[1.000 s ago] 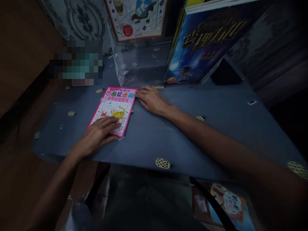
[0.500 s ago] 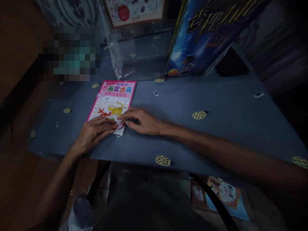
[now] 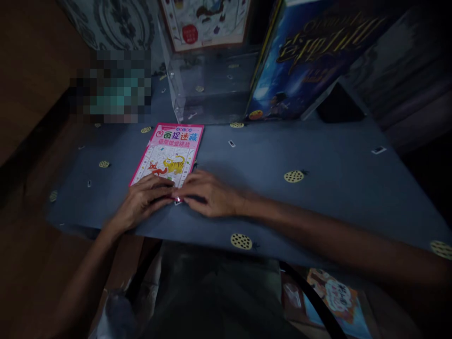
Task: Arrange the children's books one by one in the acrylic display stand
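Observation:
A pink-bordered picture book lies on the table, its cover showing a red fox and a yellow striped cat. Across its lower left part rests my left hand, fingers stretched flat over the cover. My right hand is at the lower right corner, with thumb and fingers closed around that corner. The fingertips of both hands meet near the bottom edge and hide part of it.
A clear acrylic stand holds another picture book at the back. Beside it stands a tall blue book. A blue cloth with pineapples covers the table. Below the front edge, a colourful book lies at right.
My right hand has moved down at the book's lower corner. The white page that showed beneath the lifted cover corner is now covered. The whole view has shifted slightly.

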A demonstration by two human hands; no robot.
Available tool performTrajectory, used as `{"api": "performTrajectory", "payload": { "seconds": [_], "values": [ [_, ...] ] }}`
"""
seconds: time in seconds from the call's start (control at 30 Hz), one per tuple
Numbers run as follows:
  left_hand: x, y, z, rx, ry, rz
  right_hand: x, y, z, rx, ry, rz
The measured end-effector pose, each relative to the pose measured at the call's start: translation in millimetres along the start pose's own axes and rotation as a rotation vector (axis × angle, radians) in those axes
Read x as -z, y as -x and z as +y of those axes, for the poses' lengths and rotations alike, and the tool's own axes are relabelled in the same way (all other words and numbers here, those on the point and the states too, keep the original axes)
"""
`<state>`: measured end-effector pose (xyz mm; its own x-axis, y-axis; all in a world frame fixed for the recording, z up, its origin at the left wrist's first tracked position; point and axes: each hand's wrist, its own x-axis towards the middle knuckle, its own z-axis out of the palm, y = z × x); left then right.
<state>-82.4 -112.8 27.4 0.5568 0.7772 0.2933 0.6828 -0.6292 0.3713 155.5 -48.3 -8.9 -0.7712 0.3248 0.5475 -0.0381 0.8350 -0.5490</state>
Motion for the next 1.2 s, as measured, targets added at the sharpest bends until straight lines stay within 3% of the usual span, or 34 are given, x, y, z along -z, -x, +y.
{"api": "performTrajectory", "payload": {
  "seconds": [0.13, 0.27, 0.4, 0.5, 0.63, 0.77, 0.97, 1.2],
  "values": [
    [0.3, 1.6, 0.3, 0.008, 0.046, 0.021, -0.6, -0.1, -16.2, 0.116, 0.294, -0.178],
    [-7.5, 1.7, -5.0, 0.048, 0.073, 0.034, -5.7, 2.8, -28.3, 0.141, 0.475, -0.202],
    [-21.9, -1.1, -18.0, 0.133, -0.07, 0.076, -12.9, 8.5, -36.2, 0.134, 0.54, -0.208],
    [-29.0, -4.2, -27.4, 0.173, -0.173, 0.074, -10.0, 8.9, -42.9, 0.052, 0.51, -0.215],
    [-31.3, -6.7, -36.2, 0.24, -0.229, -0.022, -0.3, 4.6, -50.5, -0.095, 0.431, -0.258],
    [-32.3, -13.3, -46.5, 0.333, -0.243, -0.081, -0.1, 4.0, -48.8, -0.14, 0.361, -0.266],
    [-26.6, -39.2, -67.5, 0.536, -0.272, -0.061, -5.1, 3.1, -27.4, -0.363, 0.204, -0.023],
    [-26.9, -60.7, -87.4, 0.609, -0.295, 0.045, 6.9, -27.0, 9.1, -0.694, 0.389, -0.009]
  ]
}}
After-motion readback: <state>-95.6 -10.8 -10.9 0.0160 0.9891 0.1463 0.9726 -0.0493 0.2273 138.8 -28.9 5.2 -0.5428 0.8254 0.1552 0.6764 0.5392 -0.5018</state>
